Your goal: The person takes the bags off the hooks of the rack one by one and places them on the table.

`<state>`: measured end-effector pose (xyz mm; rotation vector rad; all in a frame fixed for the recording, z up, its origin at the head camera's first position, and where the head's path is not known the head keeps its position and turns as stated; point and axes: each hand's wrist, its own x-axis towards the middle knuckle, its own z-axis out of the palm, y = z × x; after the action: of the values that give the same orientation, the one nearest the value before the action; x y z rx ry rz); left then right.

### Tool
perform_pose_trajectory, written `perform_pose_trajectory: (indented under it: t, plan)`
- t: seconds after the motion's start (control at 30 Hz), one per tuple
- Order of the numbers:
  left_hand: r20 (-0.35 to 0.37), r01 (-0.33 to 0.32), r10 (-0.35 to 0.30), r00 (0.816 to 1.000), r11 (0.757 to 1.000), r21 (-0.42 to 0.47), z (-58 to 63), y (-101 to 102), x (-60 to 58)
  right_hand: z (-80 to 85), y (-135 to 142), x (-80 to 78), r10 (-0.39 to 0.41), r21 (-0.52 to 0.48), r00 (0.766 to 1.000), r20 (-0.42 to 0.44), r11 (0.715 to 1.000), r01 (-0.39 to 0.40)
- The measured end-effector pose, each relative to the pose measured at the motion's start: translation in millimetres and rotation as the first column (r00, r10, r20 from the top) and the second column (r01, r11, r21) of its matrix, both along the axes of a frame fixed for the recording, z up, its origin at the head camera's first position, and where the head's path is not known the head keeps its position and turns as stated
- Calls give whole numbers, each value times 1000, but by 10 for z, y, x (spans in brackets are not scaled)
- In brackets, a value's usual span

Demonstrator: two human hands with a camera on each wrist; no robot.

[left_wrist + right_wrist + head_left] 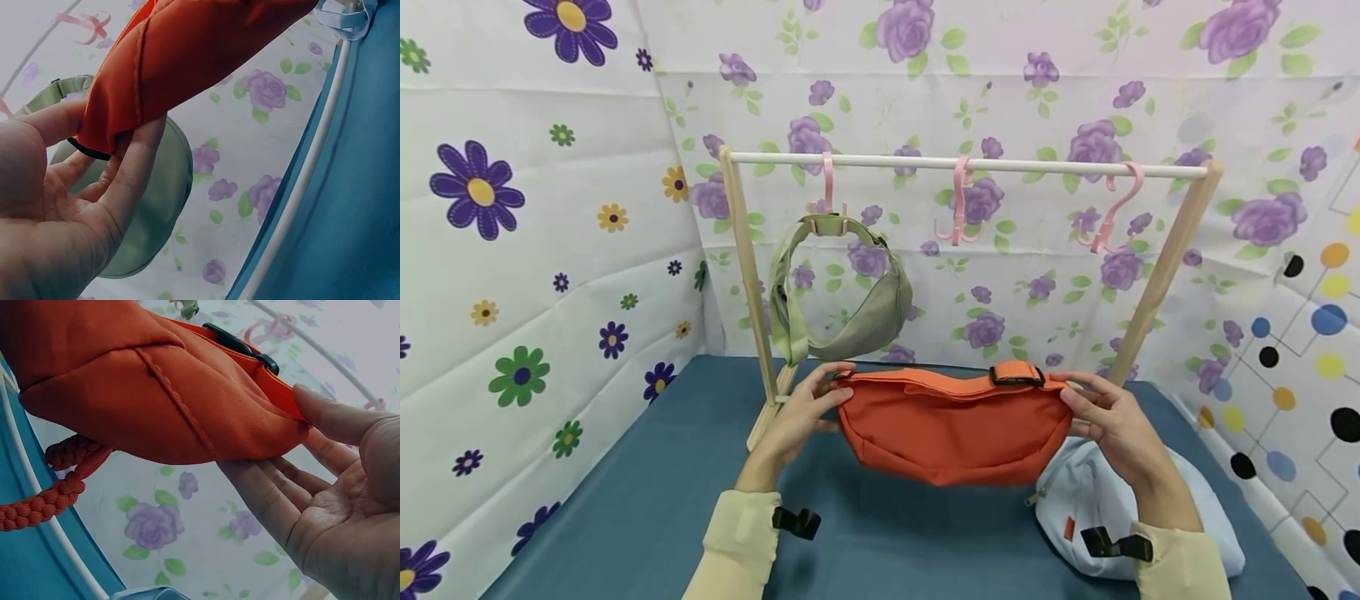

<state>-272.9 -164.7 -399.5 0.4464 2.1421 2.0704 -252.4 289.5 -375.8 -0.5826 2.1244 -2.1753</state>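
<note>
An orange waist bag [955, 429] with a black strap buckle [1017, 376] is held up above the table, spread between both hands. My left hand [801, 414] pinches its left end, thumb on the near side and fingers behind. At the opposite end my right hand [1112, 425] pinches the bag in the same way. The right wrist view shows a braided orange cord [44, 500] hanging below the bag. Behind, a green waist bag [868, 312] hangs by its strap from a pink hook [828, 183]; the left wrist view has it just behind the left fingers.
A white rail [895, 161] on wooden legs [748, 275] spans the back. Two more pink hooks, a middle one [959, 204] and a right one [1112, 208], hang there with nothing on them. A light blue bag [1090, 533] lies on the blue tabletop [625, 492] under the right forearm.
</note>
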Motion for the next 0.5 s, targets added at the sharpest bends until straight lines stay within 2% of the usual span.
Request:
perform_pose_trajectory:
  t: [0.2,0.4,0.5]
  plan:
    - [24,7,-7,1000,1000,-18,-66,-21,-19,-93,14,-58,42,16,998,53,999,-43]
    - [67,34,-30,997,998,-57,-165,-54,-45,-174,-2,-129,1,116,994,113,993,-14]
    - [76,53,-48,996,996,-74,-199,-33,-62,-217,23,-150,7,133,989,149,991,-27]
